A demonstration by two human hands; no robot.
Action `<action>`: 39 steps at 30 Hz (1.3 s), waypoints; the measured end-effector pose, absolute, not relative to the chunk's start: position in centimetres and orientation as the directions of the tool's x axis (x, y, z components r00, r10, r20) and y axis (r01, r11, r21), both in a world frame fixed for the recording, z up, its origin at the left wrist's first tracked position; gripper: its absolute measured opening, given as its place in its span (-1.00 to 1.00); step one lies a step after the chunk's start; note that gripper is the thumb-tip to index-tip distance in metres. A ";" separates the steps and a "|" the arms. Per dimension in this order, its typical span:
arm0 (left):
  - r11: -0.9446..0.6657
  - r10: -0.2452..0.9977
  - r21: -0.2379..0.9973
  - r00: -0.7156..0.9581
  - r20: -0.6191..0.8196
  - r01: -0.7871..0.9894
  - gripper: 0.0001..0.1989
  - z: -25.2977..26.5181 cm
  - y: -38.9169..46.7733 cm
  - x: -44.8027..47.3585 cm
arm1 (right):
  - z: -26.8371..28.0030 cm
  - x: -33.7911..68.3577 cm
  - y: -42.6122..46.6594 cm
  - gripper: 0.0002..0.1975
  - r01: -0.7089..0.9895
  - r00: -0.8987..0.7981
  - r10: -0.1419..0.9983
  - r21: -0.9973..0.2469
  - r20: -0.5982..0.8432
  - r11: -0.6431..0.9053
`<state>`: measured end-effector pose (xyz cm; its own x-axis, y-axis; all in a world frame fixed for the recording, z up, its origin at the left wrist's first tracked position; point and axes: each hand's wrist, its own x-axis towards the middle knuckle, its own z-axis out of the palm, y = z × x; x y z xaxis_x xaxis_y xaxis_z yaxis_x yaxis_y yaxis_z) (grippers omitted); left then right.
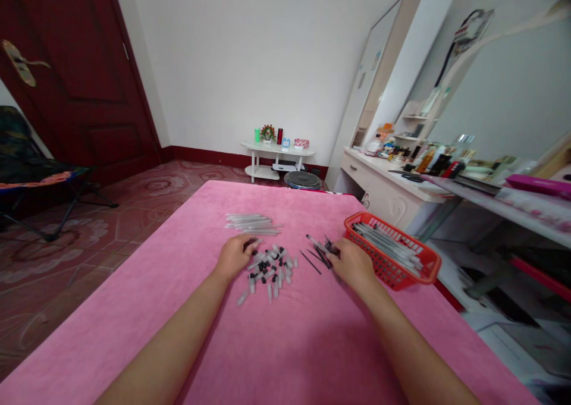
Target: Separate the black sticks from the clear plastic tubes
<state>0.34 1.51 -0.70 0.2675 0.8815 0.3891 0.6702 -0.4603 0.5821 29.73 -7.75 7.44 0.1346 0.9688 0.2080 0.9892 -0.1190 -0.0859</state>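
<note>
My left hand [235,256] is closed, its fingertips pinched at the upper left edge of a loose pile of pen caps [268,269], clear with black parts. What it holds, if anything, is too small to make out. Beyond it, whitish pen barrels [250,223] lie side by side. My right hand [354,263] is closed at a small group of thin black pen refills [312,262], its fingertips pinching at their right end. Blur partly hides the contact there.
A red plastic basket [392,283] holding several pale pens [388,244] stands right of my right hand. Everything rests on a pink cloth-covered table [276,351]. A dressing table [379,182] with bottles is at the right, a low white stand [279,149] behind, a folding chair [35,173] at the left.
</note>
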 end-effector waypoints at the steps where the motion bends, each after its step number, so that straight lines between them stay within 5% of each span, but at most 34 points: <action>1: -0.462 0.881 0.583 0.270 0.388 0.669 -0.73 -0.7 1.5 0.3 | 8.4 30.3 -8.0 -0.82 0.984 0.167 0.958 -0.092 0.233 -0.149; 11: -0.457 0.884 0.582 0.269 0.384 0.672 -0.71 -0.7 1.6 0.5 | 12.9 40.0 -8.8 -0.67 0.925 0.361 0.875 -0.001 0.323 -0.381; 15: -0.445 0.890 0.586 0.261 0.375 0.677 -0.73 -0.8 1.6 0.5 | 11.4 36.6 -8.0 -0.72 0.981 0.170 0.901 -0.152 0.399 -0.117; 18: -0.447 0.889 0.594 0.260 0.376 0.669 -0.73 -0.8 1.6 0.5 | 9.7 31.3 -7.2 -0.82 0.933 -0.098 0.956 -0.308 0.275 0.184; 21: -0.448 0.890 0.607 0.262 0.374 0.657 -0.74 -0.9 1.6 0.5 | 8.1 26.5 -6.4 -0.81 0.905 -0.197 0.961 -0.341 0.195 0.255; 31: -0.471 0.880 0.633 0.275 0.387 0.615 -0.76 -0.4 1.3 0.5 | 7.3 22.6 -4.7 -0.75 0.991 0.057 0.998 -0.122 0.008 -0.056; 39: -0.453 0.889 0.625 0.266 0.374 0.636 -0.76 -0.5 1.4 0.4 | 6.8 22.5 -5.8 -0.79 0.968 0.003 0.997 -0.249 0.078 0.017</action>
<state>0.38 1.42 -0.53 0.2656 0.8888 0.3736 0.6356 -0.4528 0.6253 22.47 -5.76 6.79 0.0026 0.9970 0.0779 0.9684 0.0169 -0.2489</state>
